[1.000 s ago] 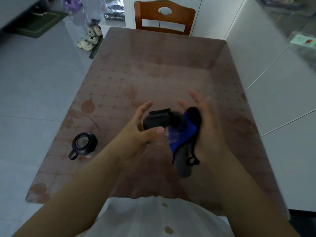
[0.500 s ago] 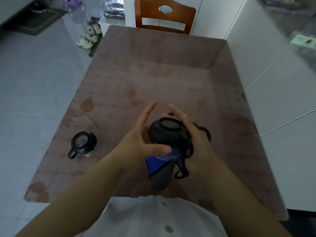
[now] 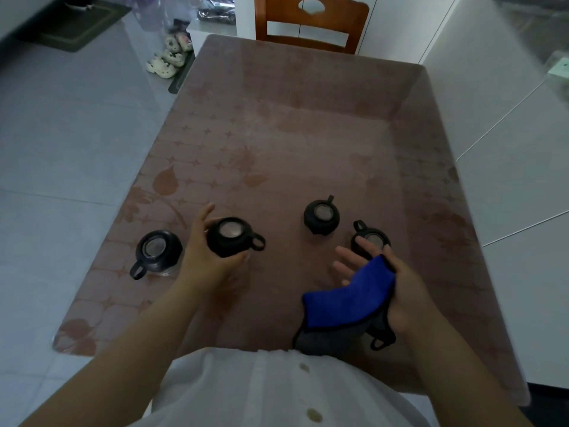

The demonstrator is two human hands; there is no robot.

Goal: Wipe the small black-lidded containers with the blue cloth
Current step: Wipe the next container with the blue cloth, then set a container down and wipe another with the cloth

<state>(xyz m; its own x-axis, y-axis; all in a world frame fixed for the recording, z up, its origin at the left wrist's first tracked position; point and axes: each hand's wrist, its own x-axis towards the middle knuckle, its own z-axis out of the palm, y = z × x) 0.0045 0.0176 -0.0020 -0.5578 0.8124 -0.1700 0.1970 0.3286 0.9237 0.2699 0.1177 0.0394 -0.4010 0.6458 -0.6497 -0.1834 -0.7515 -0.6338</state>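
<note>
Several small glass containers with black lids stand on the table. My left hand (image 3: 200, 257) grips one container (image 3: 229, 237) by its side, low over the table. Another container (image 3: 157, 251) stands just left of it. Two more are on the right, one (image 3: 321, 217) standing free and one (image 3: 371, 240) partly behind my right fingers. My right hand (image 3: 397, 291) is palm up with its fingers stretched out. It holds the blue cloth (image 3: 348, 300), which drapes over the palm with its grey underside and black loop hanging down.
The brown patterned table (image 3: 292, 134) has a glass top and stretches away in front of me. A wooden chair (image 3: 311, 23) stands at its far end. White cabinets (image 3: 508, 149) run along the right, and slippers (image 3: 167, 57) lie on the floor at the far left.
Both hands held one container and the cloth together in the air. Now they have parted: my left hand has moved the container down to the left, and my right hand keeps the cloth.
</note>
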